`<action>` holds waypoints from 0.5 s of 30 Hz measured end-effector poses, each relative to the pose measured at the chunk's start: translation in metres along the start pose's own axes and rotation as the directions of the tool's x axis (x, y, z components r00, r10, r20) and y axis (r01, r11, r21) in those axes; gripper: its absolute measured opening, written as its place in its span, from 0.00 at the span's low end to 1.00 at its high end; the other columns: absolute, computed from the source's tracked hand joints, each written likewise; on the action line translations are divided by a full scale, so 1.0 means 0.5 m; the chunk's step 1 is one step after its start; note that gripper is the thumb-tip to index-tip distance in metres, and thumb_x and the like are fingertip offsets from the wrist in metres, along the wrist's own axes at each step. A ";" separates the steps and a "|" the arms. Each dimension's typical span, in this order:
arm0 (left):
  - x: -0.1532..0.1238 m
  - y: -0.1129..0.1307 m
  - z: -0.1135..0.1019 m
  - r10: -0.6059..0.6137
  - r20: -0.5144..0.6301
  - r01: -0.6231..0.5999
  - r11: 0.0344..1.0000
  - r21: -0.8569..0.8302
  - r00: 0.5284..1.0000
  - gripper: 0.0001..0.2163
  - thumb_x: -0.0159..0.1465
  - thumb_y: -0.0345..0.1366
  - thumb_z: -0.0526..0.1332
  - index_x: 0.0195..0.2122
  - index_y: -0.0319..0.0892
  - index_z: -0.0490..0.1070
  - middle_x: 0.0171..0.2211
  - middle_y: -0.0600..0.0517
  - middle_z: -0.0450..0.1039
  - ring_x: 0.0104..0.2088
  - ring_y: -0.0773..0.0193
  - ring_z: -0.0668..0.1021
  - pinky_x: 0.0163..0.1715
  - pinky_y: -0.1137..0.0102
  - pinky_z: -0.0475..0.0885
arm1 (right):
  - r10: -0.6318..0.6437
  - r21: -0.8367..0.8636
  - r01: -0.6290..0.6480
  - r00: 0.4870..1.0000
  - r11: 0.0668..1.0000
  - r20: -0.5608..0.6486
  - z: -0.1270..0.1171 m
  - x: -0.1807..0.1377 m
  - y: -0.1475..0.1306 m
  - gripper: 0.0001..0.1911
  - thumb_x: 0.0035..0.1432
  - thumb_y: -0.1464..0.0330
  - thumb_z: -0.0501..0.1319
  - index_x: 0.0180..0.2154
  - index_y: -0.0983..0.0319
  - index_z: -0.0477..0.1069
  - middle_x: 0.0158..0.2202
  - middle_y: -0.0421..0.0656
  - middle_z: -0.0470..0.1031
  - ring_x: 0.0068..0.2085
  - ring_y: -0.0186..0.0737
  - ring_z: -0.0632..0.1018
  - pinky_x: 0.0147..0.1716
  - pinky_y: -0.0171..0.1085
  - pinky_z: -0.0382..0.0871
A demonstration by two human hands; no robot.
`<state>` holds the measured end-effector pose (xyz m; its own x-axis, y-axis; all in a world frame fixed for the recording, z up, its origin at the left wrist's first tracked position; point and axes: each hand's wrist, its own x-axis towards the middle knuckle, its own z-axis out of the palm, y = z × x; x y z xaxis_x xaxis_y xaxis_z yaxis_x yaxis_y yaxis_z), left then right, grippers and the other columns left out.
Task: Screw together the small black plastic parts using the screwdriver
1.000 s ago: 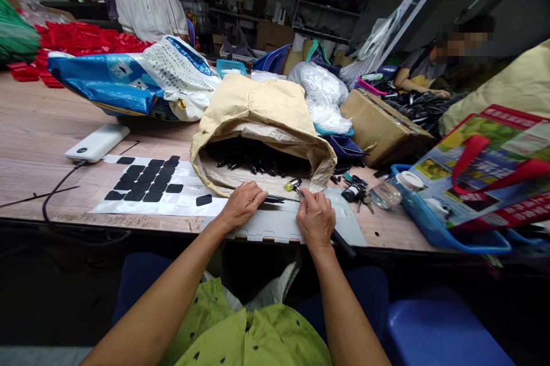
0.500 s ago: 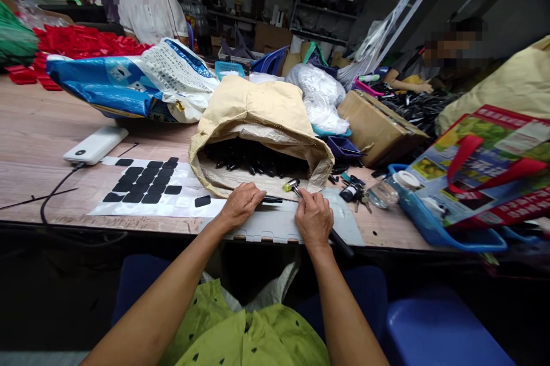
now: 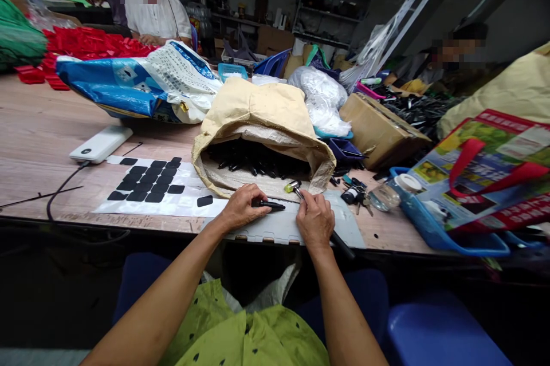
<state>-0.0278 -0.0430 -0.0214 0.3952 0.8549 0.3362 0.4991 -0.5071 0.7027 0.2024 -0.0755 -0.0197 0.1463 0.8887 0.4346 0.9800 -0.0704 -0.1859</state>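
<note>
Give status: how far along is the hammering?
Done: no finished pile I can pick out. In hand: left hand pins one black part on the mat; right hand grips the hammer beside it. Left: the sack holds many more parts.

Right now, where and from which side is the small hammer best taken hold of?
Probably mid-handle, from the near side, as the right hand does: the small hammer lies with its black handle slanting back toward the person, head pointing away beside the black part held by the left hand.
</note>
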 end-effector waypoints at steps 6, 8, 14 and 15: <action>-0.003 0.006 -0.001 -0.002 0.036 0.000 0.998 0.070 0.999 0.08 0.58 0.35 0.71 0.37 0.44 0.76 0.34 0.52 0.73 0.39 0.59 0.72 0.43 0.64 0.66 | -0.004 -0.011 0.004 1.000 1.000 -0.002 0.001 -0.001 0.000 0.17 0.65 0.70 0.61 0.54 0.52 0.76 0.41 0.44 0.72 0.43 0.42 0.68 0.37 0.38 0.53; 0.001 0.007 0.001 0.007 0.045 -0.012 0.994 0.109 0.999 0.08 0.57 0.35 0.71 0.37 0.44 0.76 0.34 0.52 0.74 0.39 0.58 0.72 0.43 0.64 0.66 | -0.002 -0.013 0.002 1.000 1.000 0.001 0.001 -0.001 0.000 0.17 0.65 0.70 0.61 0.54 0.52 0.76 0.41 0.44 0.72 0.43 0.43 0.68 0.37 0.38 0.53; -0.030 0.059 -0.015 0.045 0.108 -0.054 0.995 0.083 0.993 0.09 0.64 0.44 0.67 0.38 0.44 0.76 0.35 0.50 0.76 0.40 0.57 0.73 0.44 0.63 0.65 | -0.001 -0.010 0.001 1.000 1.000 0.001 -0.002 -0.001 -0.001 0.17 0.66 0.70 0.61 0.54 0.53 0.75 0.41 0.44 0.73 0.44 0.43 0.68 0.38 0.38 0.53; -0.050 0.077 -0.019 0.050 0.147 -0.054 0.998 0.022 0.988 0.10 0.66 0.45 0.65 0.39 0.44 0.76 0.36 0.50 0.76 0.40 0.58 0.74 0.44 0.64 0.66 | -0.002 -0.010 0.002 1.000 1.000 0.002 -0.003 -0.001 -0.001 0.17 0.66 0.70 0.60 0.54 0.53 0.75 0.42 0.44 0.73 0.44 0.43 0.68 0.38 0.38 0.53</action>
<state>-0.0257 -0.0827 0.0031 0.5292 0.8027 0.2751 0.4934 -0.5549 0.6698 0.2019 -0.0764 -0.0184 0.1436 0.8900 0.4329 0.9816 -0.0726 -0.1764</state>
